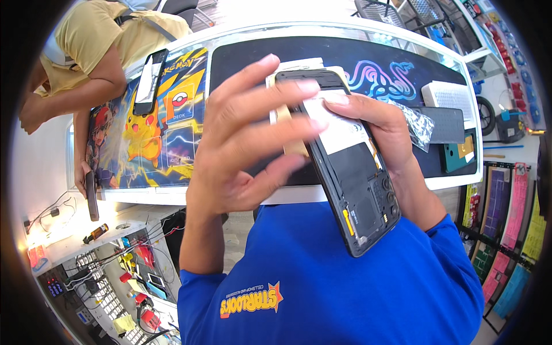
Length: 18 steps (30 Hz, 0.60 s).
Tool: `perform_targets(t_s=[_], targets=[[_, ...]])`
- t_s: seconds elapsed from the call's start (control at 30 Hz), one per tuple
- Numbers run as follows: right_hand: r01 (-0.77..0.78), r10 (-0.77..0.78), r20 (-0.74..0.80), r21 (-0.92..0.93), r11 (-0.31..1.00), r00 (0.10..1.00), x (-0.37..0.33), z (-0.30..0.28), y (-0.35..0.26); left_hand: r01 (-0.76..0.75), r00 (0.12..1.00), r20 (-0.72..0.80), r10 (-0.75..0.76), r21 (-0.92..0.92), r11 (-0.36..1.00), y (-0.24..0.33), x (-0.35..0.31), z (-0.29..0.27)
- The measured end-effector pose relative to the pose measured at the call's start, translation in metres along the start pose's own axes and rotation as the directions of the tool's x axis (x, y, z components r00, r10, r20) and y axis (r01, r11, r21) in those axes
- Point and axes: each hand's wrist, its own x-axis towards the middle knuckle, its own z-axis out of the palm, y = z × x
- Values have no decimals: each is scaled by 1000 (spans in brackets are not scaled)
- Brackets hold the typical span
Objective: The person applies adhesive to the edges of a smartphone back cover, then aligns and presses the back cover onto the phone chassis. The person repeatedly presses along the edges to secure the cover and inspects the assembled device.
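Note:
A black smartphone [355, 175] with its back off is held tilted in front of my chest. Its dark inner frame, round camera openings and a white label [339, 127] show. My right hand [391, 129] grips it along the right edge, the thumb resting on the label. Spread and slightly blurred, the fingers of my left hand [241, 135] hover over the phone's left side. Nothing shows in that hand; whether its fingertips touch the phone I cannot tell. Behind the phone, pale pieces [280, 115] stick out, partly hidden by my fingers.
A black mat [247, 54] covers the white-edged counter. On its right lie clear plastic wrap [420, 126], a dark flat panel [445, 125], a white box [448, 95] and a green phone part [454, 161]. Left, another phone [150, 83] lies on a cartoon mat [190, 132]; someone in yellow [95, 40] leans there.

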Motion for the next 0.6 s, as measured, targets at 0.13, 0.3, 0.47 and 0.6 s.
perform_targets(t_s=[0.13, 0.3, 0.47, 0.6], targets=[[-47, 49, -14, 137, 989, 999, 4, 6, 9, -87, 993, 87, 83, 37, 996, 14, 8, -3], [-132, 128, 37, 150, 980, 991, 9, -3, 18, -42, 999, 23, 43, -47, 998, 15, 14, 2], [-254, 264, 58, -143, 957, 963, 3, 1, 15, 121, 989, -57, -134, -196, 973, 24, 20, 10], [105, -97, 105, -66, 992, 990, 0, -11, 34, 210, 968, -89, -236, -240, 948, 29, 23, 11]])
